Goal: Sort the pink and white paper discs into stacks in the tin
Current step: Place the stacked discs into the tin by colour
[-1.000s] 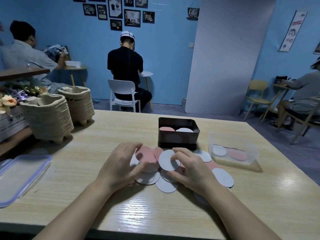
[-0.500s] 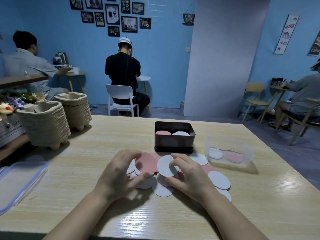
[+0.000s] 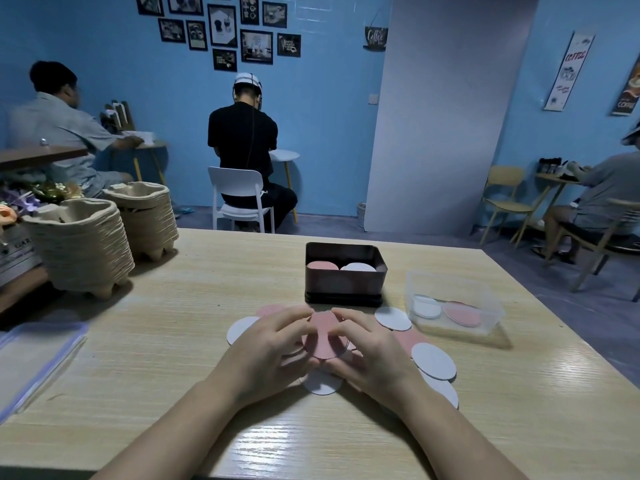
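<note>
Dim, bluish; tabletop glare; warped edges

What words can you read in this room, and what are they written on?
"Coffee": small dark hanging sign on the wall.
"COFFEE": red letters on the white banner; its smaller print is too small to read.
"COFFE": dark poster, cut off by the picture edge.
"GAR": box at far left, partly hidden.
Framed pictures: too small to read.
Tin and paper discs: no words.
</note>
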A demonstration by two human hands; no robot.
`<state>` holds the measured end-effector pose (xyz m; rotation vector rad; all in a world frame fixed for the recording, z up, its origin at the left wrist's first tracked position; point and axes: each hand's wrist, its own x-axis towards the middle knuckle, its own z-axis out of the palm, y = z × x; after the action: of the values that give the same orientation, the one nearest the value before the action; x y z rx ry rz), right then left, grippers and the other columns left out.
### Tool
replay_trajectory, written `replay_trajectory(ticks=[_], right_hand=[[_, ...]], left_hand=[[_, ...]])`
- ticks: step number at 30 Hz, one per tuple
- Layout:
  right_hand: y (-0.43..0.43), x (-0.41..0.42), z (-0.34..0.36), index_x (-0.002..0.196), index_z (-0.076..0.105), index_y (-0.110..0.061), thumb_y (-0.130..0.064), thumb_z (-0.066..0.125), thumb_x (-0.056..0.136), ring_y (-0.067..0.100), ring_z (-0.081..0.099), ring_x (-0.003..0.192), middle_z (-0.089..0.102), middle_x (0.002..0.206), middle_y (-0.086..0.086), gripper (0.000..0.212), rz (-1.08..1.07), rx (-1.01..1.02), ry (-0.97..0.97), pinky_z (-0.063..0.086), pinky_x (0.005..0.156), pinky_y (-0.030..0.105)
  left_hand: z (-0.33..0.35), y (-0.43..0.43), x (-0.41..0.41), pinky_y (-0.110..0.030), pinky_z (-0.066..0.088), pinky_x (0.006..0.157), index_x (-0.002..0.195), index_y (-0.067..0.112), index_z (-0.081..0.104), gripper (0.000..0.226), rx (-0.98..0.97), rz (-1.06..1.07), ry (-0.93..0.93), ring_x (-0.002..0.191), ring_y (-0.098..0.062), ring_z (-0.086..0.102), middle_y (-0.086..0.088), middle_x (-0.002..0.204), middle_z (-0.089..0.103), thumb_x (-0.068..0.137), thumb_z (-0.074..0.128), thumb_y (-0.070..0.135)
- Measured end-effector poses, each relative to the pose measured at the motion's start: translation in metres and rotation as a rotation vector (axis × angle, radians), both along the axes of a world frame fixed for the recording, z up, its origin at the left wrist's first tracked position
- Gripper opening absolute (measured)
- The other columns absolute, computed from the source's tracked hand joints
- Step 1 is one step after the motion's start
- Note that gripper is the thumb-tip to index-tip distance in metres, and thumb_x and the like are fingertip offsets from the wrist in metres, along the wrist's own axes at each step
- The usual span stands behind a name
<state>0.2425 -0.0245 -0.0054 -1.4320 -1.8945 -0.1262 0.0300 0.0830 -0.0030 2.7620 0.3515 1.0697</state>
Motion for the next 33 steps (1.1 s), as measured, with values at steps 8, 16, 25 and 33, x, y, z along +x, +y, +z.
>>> replay_trajectory(ticks=[8,16,25,33], right_hand=[[0.001,-0.002,0.001,0.100,0.063,-0.022,-0.038,0.080,0.080,0.008,0.055,0.126,0.059,0.135,-0.002,0.031,0.008,0.014,0.023,0.051,0.090,0.029],[0.002,-0.002,-0.002,0.093,0.058,-0.021,-0.042,0.078,0.079,0.009,0.047,0.134,0.057,0.140,0.001,0.032,-0.029,-0.029,-0.061,0.049,0.095,0.029],[0.001,-0.008,0.004,0.084,0.057,-0.018,-0.052,0.071,0.081,0.018,0.059,0.084,0.063,0.114,-0.005,0.037,-0.039,0.047,-0.148,0.053,0.061,0.035],[-0.002,0.019,0.017,0.088,0.058,-0.017,-0.040,0.075,0.080,0.022,0.063,0.088,0.063,0.119,-0.002,0.030,-0.099,0.050,-0.217,0.052,0.062,0.030]], left_hand=[[-0.005,-0.004,-0.007,-0.025,0.054,0.077,0.114,0.024,0.063,0.029,-0.024,0.026,-0.042,0.100,-0.012,0.062,0.011,0.121,0.065,0.090,0.075,0.016],[-0.004,-0.006,-0.006,-0.025,0.049,0.081,0.108,0.019,0.070,0.014,0.058,0.031,-0.056,0.104,-0.013,0.062,0.007,0.122,0.067,0.094,0.067,0.021],[-0.008,-0.005,-0.004,-0.035,0.053,0.074,0.109,0.017,0.070,0.014,0.099,0.052,-0.019,0.096,-0.018,0.065,0.005,0.119,0.069,0.098,0.065,0.023],[-0.001,0.017,-0.007,-0.032,0.046,0.086,0.119,0.028,0.059,0.036,-0.007,0.271,0.195,0.104,-0.014,0.059,0.013,0.114,0.064,0.094,0.052,0.053]])
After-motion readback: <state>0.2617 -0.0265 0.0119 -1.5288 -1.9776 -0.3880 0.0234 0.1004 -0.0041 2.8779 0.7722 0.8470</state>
